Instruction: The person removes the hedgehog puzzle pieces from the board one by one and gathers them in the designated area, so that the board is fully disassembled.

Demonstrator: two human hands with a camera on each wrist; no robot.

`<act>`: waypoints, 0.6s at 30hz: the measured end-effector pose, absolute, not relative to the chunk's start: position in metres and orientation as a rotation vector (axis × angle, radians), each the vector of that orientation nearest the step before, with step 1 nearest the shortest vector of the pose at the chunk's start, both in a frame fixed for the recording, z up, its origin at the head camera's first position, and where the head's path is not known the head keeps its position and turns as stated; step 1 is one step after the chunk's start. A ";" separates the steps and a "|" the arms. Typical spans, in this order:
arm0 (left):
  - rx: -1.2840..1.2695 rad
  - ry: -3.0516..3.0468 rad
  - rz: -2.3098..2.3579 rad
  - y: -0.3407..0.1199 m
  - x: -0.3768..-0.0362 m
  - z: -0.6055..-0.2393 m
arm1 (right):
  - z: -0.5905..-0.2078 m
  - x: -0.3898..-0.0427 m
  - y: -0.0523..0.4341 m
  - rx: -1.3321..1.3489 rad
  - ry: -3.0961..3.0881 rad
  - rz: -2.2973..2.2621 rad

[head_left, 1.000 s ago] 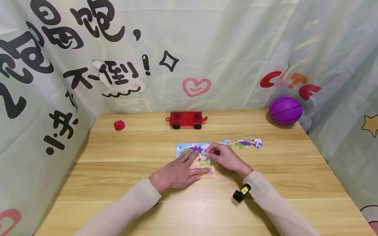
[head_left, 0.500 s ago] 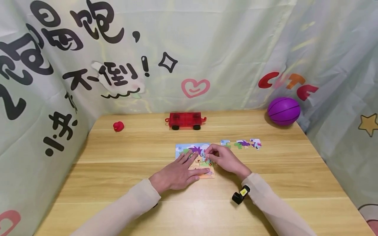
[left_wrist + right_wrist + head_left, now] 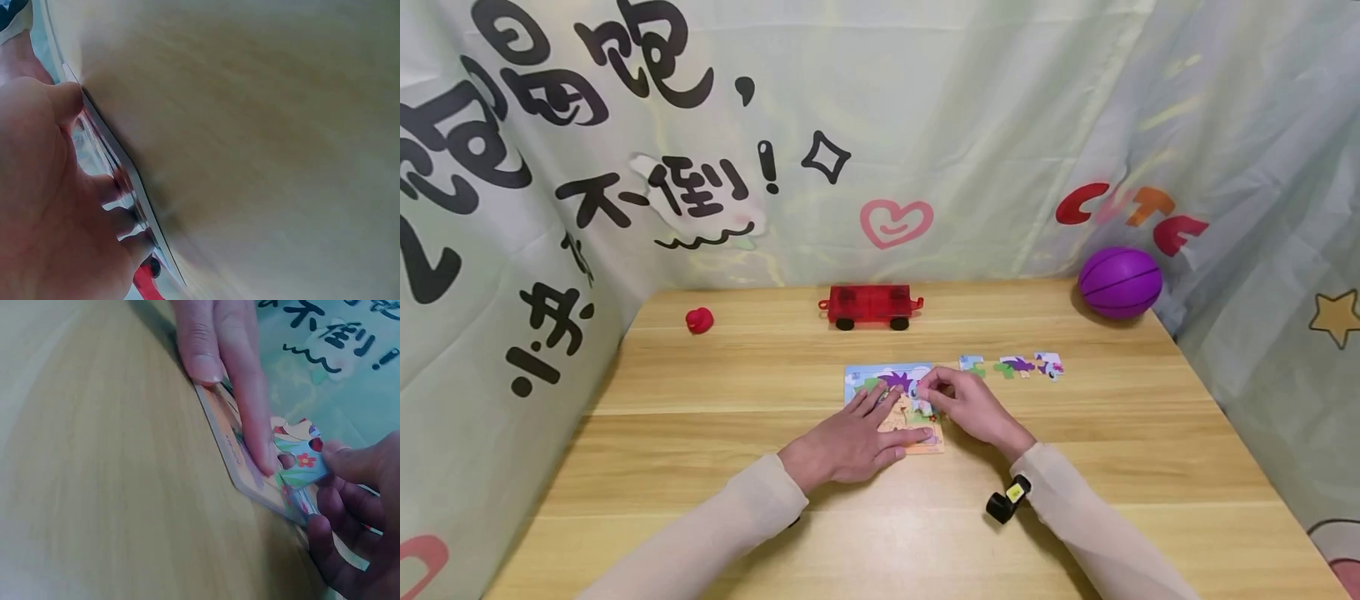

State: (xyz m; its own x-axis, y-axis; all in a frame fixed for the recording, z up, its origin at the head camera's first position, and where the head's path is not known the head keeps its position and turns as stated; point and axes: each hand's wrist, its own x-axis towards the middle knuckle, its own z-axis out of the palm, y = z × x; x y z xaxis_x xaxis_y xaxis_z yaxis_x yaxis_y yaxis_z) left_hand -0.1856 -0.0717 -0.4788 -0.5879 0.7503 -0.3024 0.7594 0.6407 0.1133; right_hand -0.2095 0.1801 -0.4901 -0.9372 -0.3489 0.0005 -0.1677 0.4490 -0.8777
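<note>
My left hand [image 3: 850, 442] rests with fingers spread on a small picture puzzle [image 3: 859, 374], covering much of its lower left. In the right wrist view, two fingers of that hand press the puzzle board [image 3: 222, 447] near its edge. At the board's right side my right hand [image 3: 976, 408] pinches a jigsaw piece [image 3: 302, 467] between thumb and fingers. A red flower on pale blue and green shows on this piece, which is tilted up from the board. Whether its lower edge touches the board is hard to tell.
Loose jigsaw pieces lie to the board's upper right: a blue one [image 3: 972, 364], a purple and green one [image 3: 1017, 366] and a white one [image 3: 1049, 365]. Behind stand a red toy wagon [image 3: 870, 305], a small red toy [image 3: 699, 320] and a purple ball [image 3: 1120, 282].
The pinched jigsaw piece now tilts up more from the board's right side, the right hand shifting only slightly. My left hand stays on the puzzle.
</note>
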 end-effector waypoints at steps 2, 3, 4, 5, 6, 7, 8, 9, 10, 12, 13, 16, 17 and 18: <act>1.203 2.541 -0.042 -0.073 -0.185 -0.478 | -0.488 -0.213 0.178 -0.444 2.495 -1.533; 1.204 2.542 -0.046 -0.074 -0.185 -0.478 | -0.487 -0.215 0.177 -0.439 2.488 -1.550; 1.206 2.543 -0.051 -0.073 -0.186 -0.478 | -0.484 -0.217 0.178 -0.427 2.478 -1.566; 1.209 2.545 -0.052 -0.073 -0.186 -0.478 | -0.482 -0.217 0.180 -0.415 2.483 -1.564; 1.212 2.546 -0.047 -0.073 -0.186 -0.478 | -0.480 -0.217 0.182 -0.403 2.483 -1.563; 1.215 2.548 -0.042 -0.073 -0.186 -0.478 | -0.479 -0.217 0.185 -0.389 2.477 -1.568; 1.217 2.550 -0.036 -0.073 -0.186 -0.478 | -0.479 -0.216 0.187 -0.377 2.467 -1.577; 1.217 2.550 -0.028 -0.073 -0.186 -0.478 | -0.479 -0.215 0.190 -0.367 2.454 -1.585; 1.221 2.551 -0.020 -0.074 -0.186 -0.479 | -0.478 -0.213 0.193 -0.353 2.431 -1.602; 1.231 2.556 0.001 -0.075 -0.186 -0.479 | -0.478 -0.211 0.198 -0.342 2.376 -1.645; 1.233 2.556 0.005 -0.075 -0.186 -0.479 | -0.478 -0.210 0.201 -0.342 2.348 -1.663; 1.226 2.546 0.015 -0.075 -0.186 -0.478 | -0.477 -0.206 0.211 -0.337 2.258 -1.729; 1.219 2.540 0.020 -0.075 -0.186 -0.478 | -0.477 -0.205 0.215 -0.336 2.236 -1.745; 1.213 2.535 0.022 -0.075 -0.186 -0.478 | -0.476 -0.203 0.220 -0.338 2.225 -1.754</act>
